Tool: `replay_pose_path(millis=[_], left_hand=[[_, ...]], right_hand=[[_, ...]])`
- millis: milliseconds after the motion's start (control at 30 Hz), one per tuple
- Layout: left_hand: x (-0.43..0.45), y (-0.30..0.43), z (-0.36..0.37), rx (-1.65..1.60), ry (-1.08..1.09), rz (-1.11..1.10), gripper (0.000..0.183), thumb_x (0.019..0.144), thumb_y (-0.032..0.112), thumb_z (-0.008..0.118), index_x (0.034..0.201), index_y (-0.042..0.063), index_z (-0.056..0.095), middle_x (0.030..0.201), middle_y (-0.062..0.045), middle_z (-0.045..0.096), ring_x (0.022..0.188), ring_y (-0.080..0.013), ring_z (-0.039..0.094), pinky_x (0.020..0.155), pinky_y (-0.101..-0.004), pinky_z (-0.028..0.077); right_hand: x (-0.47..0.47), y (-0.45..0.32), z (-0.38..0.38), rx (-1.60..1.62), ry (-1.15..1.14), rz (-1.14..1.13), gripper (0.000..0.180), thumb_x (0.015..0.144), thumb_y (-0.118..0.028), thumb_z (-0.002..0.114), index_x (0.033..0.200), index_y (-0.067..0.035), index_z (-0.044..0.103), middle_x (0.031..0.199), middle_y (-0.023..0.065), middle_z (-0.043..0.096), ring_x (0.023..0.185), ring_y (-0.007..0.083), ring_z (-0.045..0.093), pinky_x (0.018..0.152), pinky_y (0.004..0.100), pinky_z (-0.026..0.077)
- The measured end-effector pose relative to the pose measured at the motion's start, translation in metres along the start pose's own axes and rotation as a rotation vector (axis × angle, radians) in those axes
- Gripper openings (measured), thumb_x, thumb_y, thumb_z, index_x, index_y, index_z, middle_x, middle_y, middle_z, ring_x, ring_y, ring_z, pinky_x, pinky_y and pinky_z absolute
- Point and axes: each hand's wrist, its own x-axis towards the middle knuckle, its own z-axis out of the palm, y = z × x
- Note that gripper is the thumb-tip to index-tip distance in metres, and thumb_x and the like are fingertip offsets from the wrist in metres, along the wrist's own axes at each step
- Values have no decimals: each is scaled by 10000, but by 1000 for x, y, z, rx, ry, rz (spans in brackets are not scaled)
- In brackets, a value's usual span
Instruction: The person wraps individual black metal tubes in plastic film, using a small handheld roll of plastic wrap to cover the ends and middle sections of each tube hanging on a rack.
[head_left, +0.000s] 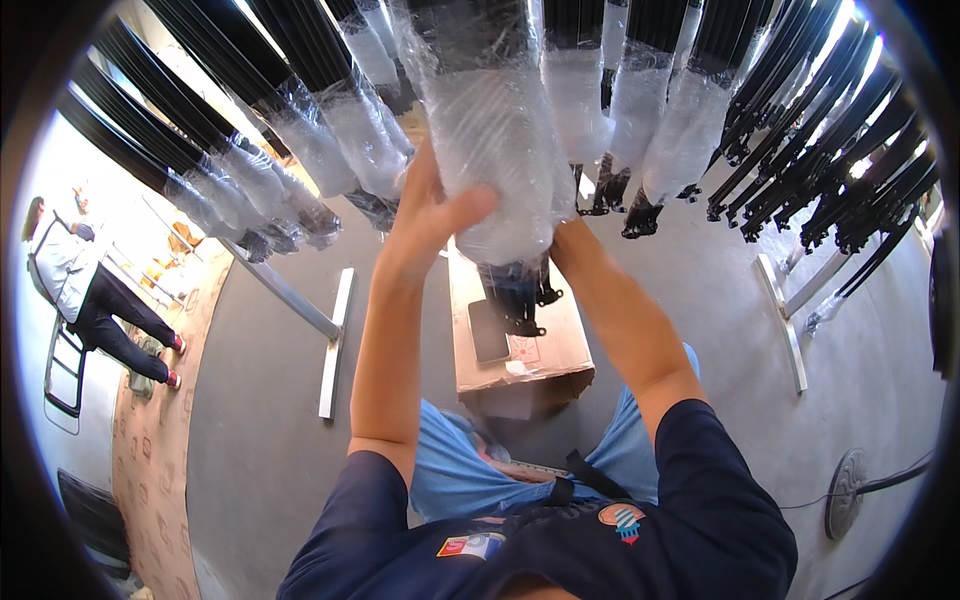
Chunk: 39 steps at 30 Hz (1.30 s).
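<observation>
A bundle of black strips hangs before me, its lower end wrapped in bubble wrap and clear film (491, 150). My left hand (442, 199) grips the wrapped part from the left, thumb across the front and fingers hidden behind. My right hand (568, 234) reaches behind the bundle's lower right side; only its wrist edge shows, and its fingers are hidden. Black end fittings with small holes (525, 304) stick out below the wrap.
Other wrapped bundles (367, 142) hang on both sides, with unwrapped black strips (825, 150) at right. Below stands a cardboard box (469, 375) bearing a dark flat phone-like object (489, 330). Metal stand feet (337, 345) flank me. A person (82, 277) stands far left; a round base (845, 495) lies right.
</observation>
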Motion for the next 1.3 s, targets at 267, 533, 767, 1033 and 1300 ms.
replay_pose_path(millis=[267, 533, 767, 1033, 1300], left_hand=[[-5, -25, -4, -367, 143, -65, 636, 680, 204, 587, 1215, -27, 334, 1093, -141, 504, 979, -206, 520, 822, -310, 429], [-100, -67, 31, -12, 302, 72, 877, 649, 426, 687, 1260, 50, 183, 1295, -181, 244, 1208, -322, 284, 972, -427, 267], [-124, -43, 75, 281, 407, -168, 850, 512, 255, 815, 1173, -3, 346, 1197, -166, 410, 1110, -247, 425, 916, -363, 347], [-139, -51, 51, 279, 579, -72, 650, 566, 116, 735, 1101, 18, 380, 988, -82, 507, 868, -171, 528, 772, -301, 433], [-124, -61, -18, 140, 663, -130, 493, 726, 310, 672, 1007, 27, 382, 895, -98, 539, 794, -133, 550, 668, -256, 472]], right_hand=[[-87, -54, -65, 256, 142, 254, 598, 665, -255, 685, 1149, -2, 441, 991, 73, 561, 904, 168, 546, 808, 315, 443], [-117, -127, -19, -483, -78, 176, 655, 518, -182, 713, 1086, 27, 462, 998, 65, 494, 924, 170, 496, 842, 270, 376], [-121, -124, 19, -249, 90, 270, 580, 566, -116, 736, 1082, -20, 488, 1023, 81, 531, 953, 194, 531, 850, 355, 446], [-104, -2, -9, 52, 246, 544, 478, 898, -431, 332, 1082, -14, 478, 1031, 82, 530, 954, 190, 514, 815, 317, 416], [-93, -9, 15, 376, 304, 614, 234, 816, -157, 402, 973, -22, 511, 830, 61, 550, 741, 143, 542, 646, 253, 442]])
